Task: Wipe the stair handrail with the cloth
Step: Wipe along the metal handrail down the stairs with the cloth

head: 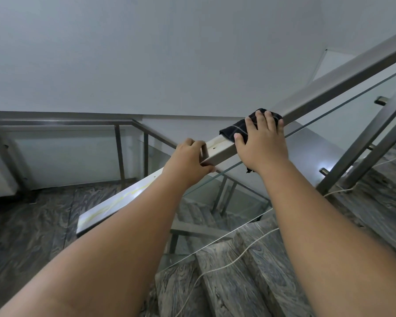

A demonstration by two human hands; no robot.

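Observation:
A square steel handrail (329, 88) runs from lower left up to the upper right, above a glass panel (311, 143). A black cloth (237, 130) with thin pale stripes lies draped over the rail's top. My right hand (262, 143) presses flat on the cloth, fingers spread over it, with a corner of the cloth hanging below my wrist. My left hand (190, 160) grips the rail just below the cloth, fingers wrapped round its edge. Pale yellowish streaks mark the rail's lower stretch (124, 197).
Grey marbled stair steps (249, 259) descend below the glass, with a thin white cord (229, 264) trailing across them. Steel posts (361, 154) stand at right. A second railing (55, 122) borders the landing (32, 225) at left. A white wall fills the background.

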